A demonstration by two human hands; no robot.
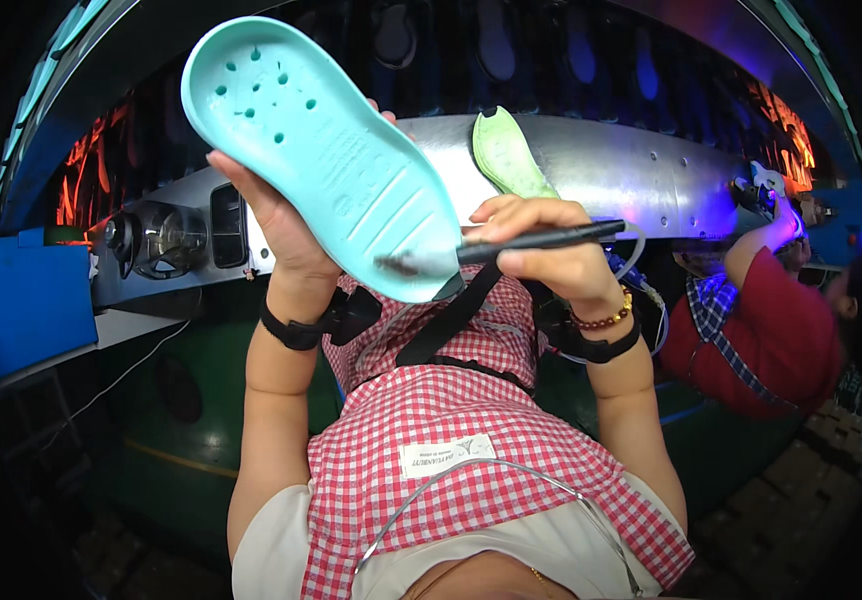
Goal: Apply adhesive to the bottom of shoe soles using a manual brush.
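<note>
A turquoise shoe sole [326,140], with small holes through its wider end and ridges toward the narrower one, is tilted up before me. My left hand [276,215] grips it along its left edge, fingers passing behind. Between the fingers and thumb of my right hand [556,245] is a brush [541,241] with a black handle and a thin clear tube at its rear. Its blurred dark bristles are against the sole's lower, narrow end. Just beyond my right hand, light-green sole pieces [511,155] lie on the metal bench [601,170].
At the left of the bench stand a black tray [228,225] and a clear jar [173,240] with black fittings. A blue box [31,300] is farther left. On the right, a co-worker in red [766,320] is at the bench. Dark rows of sole shapes [496,45] run behind it.
</note>
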